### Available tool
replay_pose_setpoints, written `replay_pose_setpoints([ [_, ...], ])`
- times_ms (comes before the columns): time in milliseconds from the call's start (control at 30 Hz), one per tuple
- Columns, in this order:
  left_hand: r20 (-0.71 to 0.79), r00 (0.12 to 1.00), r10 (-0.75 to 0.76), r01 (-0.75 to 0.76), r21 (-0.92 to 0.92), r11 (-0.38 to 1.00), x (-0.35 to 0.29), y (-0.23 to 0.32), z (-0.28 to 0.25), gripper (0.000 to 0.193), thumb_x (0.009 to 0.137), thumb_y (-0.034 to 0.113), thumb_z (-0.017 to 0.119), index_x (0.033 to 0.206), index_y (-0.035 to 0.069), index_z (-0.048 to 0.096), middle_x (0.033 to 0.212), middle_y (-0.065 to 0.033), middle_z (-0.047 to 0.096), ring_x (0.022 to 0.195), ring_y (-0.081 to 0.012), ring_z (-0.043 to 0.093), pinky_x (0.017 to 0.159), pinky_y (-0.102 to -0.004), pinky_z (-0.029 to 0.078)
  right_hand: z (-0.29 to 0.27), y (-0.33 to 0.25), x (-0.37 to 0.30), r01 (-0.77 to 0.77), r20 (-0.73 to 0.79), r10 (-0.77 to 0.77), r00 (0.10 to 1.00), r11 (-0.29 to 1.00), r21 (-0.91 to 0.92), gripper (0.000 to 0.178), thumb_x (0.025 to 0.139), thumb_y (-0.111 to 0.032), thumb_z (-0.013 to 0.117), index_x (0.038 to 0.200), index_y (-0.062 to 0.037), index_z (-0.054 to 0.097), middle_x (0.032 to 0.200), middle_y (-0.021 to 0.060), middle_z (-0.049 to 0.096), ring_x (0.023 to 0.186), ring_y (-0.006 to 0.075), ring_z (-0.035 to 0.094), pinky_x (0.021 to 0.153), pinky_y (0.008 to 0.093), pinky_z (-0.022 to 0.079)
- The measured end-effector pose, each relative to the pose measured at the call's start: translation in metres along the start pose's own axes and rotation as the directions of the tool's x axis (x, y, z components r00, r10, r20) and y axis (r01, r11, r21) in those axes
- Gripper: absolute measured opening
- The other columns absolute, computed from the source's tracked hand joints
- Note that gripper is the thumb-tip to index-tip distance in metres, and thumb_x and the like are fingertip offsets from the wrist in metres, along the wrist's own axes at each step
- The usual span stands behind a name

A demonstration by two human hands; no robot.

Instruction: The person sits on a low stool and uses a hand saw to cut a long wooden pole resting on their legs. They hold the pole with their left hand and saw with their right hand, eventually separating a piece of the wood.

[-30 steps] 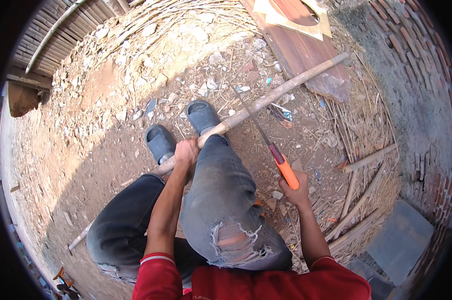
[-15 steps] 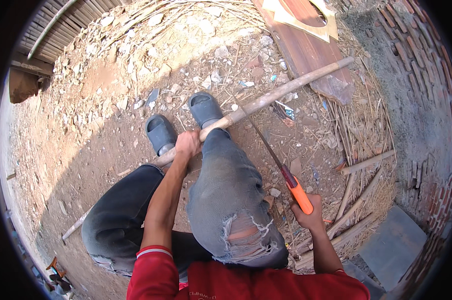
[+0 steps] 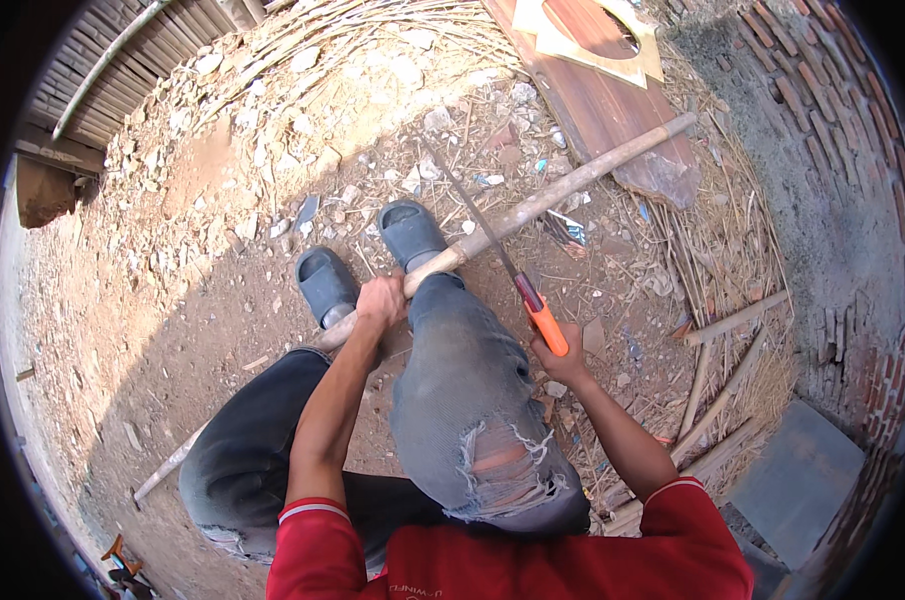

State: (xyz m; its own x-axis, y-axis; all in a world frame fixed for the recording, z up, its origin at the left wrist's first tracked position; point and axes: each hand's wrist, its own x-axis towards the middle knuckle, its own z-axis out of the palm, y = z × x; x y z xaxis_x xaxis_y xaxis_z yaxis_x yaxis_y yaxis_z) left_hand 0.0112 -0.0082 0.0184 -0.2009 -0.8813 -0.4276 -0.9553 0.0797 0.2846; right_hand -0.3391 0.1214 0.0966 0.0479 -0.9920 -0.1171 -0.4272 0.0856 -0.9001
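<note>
Rubble-strewn dirt ground [image 3: 173, 300] beside brick wall [image 3: 823, 130], bamboo pole [image 3: 563, 192] lying diagonally across right knee, left hand [image 3: 381, 303] clenched around pole, right hand [image 3: 561, 362] gripping orange-handled handsaw [image 3: 518, 280], blade resting across pole, grey slippers [image 3: 410, 232] beneath.

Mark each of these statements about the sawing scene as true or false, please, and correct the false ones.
1. The right hand holds a saw with an orange handle. True.
2. The left hand rests on the ground. False: its grip is around the long bamboo pole.
3. The saw blade crosses the pole. True.
4. The person is barefoot. False: dark slip-on shoes are worn.
5. A brick wall stands on the person's left. False: it is on the right.
</note>
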Motion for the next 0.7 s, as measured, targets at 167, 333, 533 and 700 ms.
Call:
replay_pose_setpoints([
  [167,-0.010,0.999,0.042,-0.041,0.048,0.998,-0.005,-0.010,-0.009,0.038,0.079,0.030,0.076,0.108,0.006,0.068,0.097,-0.0227,0.075,0.092,-0.0412,0.074,0.084,-0.0490,0.060,0.061,0.000,-0.046,0.004,-0.230,0.138,0.963,0.849,0.528,0.011,0.083,-0.005,0.065,0.077,0.0036,0.062,0.063,-0.0002,0.056,0.060,0.0077,0.053,0.060,0.0275,0.047],
  [333,-0.031,0.997,0.071,-0.071,0.007,0.997,-0.003,-0.017,-0.014,0.036,0.079,0.029,0.075,0.105,0.005,0.068,0.096,-0.0232,0.075,0.089,-0.0415,0.074,0.083,-0.0494,0.060,0.040,-0.035,-0.039,-0.076,-0.159,0.116,0.980,0.968,0.239,0.010,0.086,-0.005,0.066,0.086,0.0043,0.067,0.065,0.0009,0.058,0.059,0.0080,0.054,0.057,0.0279,0.046],
  [533,-0.022,0.999,0.040,-0.039,0.059,0.998,-0.006,-0.010,0.002,0.040,0.082,0.032,0.076,0.111,0.007,0.066,0.098,-0.0225,0.075,0.092,-0.0404,0.075,0.084,-0.0493,0.060,-0.006,-0.050,-0.025,-0.081,-0.196,0.093,0.976,0.994,0.069,0.012,0.084,-0.009,0.071,0.085,0.0026,0.068,0.062,0.0063,0.059,0.055,0.0112,0.056,0.055,0.0312,0.045],
  [700,-0.038,0.997,-0.072,0.073,0.017,0.997,-0.007,-0.003,-0.005,0.036,0.085,0.033,0.070,0.111,0.008,0.069,0.101,-0.0240,0.075,0.097,-0.0405,0.074,0.086,-0.0491,0.060,-0.044,-0.082,-0.028,-0.117,-0.158,0.108,0.981,0.992,-0.048,0.014,0.083,-0.011,0.072,0.079,0.0015,0.066,0.059,0.0069,0.059,0.052,0.0133,0.055,0.052,0.0326,0.044],
])
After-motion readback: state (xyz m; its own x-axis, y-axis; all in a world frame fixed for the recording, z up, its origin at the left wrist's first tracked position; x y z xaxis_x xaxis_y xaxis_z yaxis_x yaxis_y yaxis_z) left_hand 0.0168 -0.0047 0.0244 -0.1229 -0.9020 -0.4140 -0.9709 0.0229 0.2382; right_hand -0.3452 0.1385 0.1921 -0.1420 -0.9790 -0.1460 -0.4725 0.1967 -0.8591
